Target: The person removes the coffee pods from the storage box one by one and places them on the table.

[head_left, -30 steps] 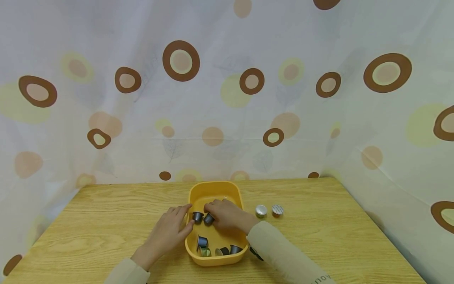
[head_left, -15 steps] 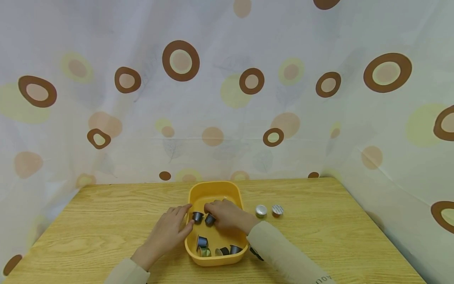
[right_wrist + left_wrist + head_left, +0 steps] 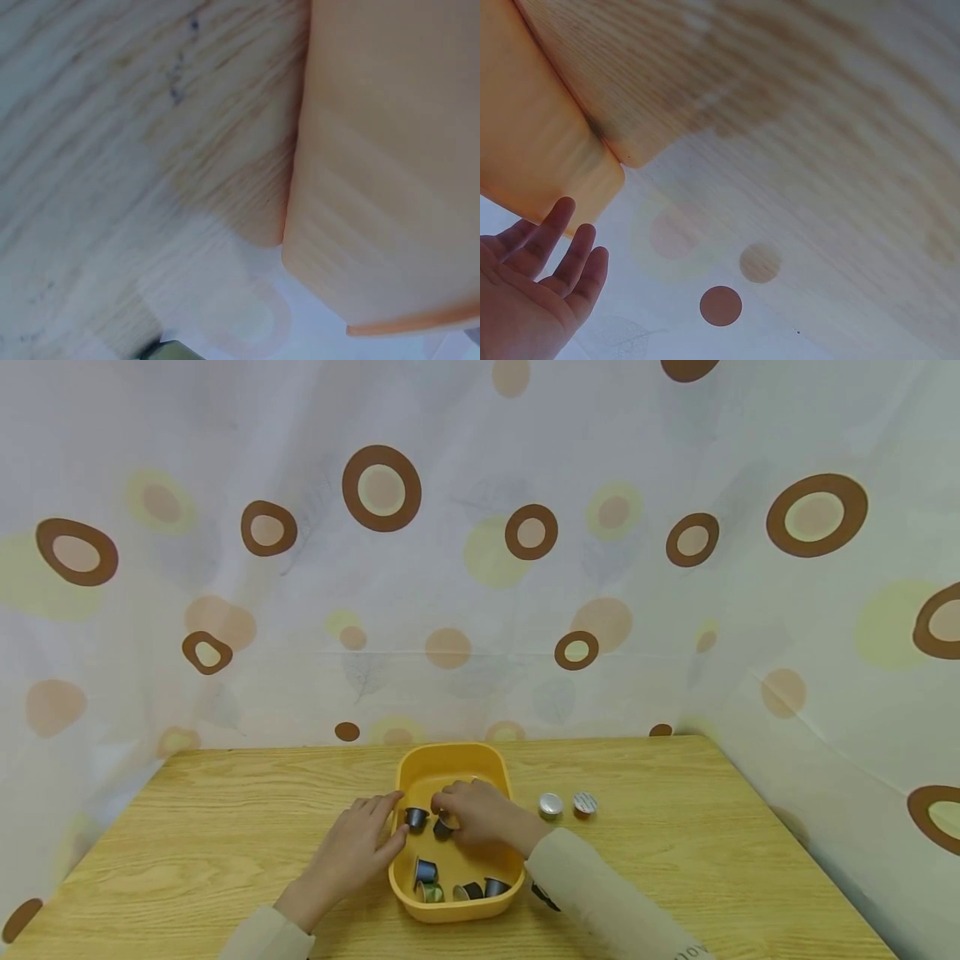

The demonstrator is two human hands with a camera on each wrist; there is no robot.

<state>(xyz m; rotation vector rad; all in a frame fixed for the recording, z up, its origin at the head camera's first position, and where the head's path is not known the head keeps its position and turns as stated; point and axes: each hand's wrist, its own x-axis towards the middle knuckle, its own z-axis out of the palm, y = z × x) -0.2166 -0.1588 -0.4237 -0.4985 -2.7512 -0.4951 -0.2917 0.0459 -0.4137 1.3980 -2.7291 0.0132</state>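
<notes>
A yellow plastic bin [image 3: 408, 906] stands on the table with several small coffee capsules inside. My right hand [image 3: 480, 814] reaches into it and pinches a dark capsule [image 3: 443, 829]; the grip is partly hidden behind the fingers. My left hand [image 3: 356, 843] rests at the bin's left rim, fingers extended and thumb over the edge. Close to that thumb lies another dark capsule [image 3: 416, 818]. In the left wrist view, the spread fingers [image 3: 581, 262] are at the bin's wall [image 3: 547, 127]. The right wrist view shows the bin's outer side [image 3: 375, 172], with the right hand out of sight.
At the bin's near end lie a blue capsule [image 3: 425, 871], a green one [image 3: 431, 892], a black one [image 3: 468, 892] and a dark blue one [image 3: 496, 887]. Two foil-topped capsules [image 3: 550, 805] [image 3: 585, 804] stand right of the bin on the wooden table [image 3: 712, 843]. A patterned curtain [image 3: 450, 568] hangs behind.
The capsule at my right fingertips has turned slightly, now showing a brownish part by the fingers. The left hand stays at the rim, and the other capsules have kept their places.
</notes>
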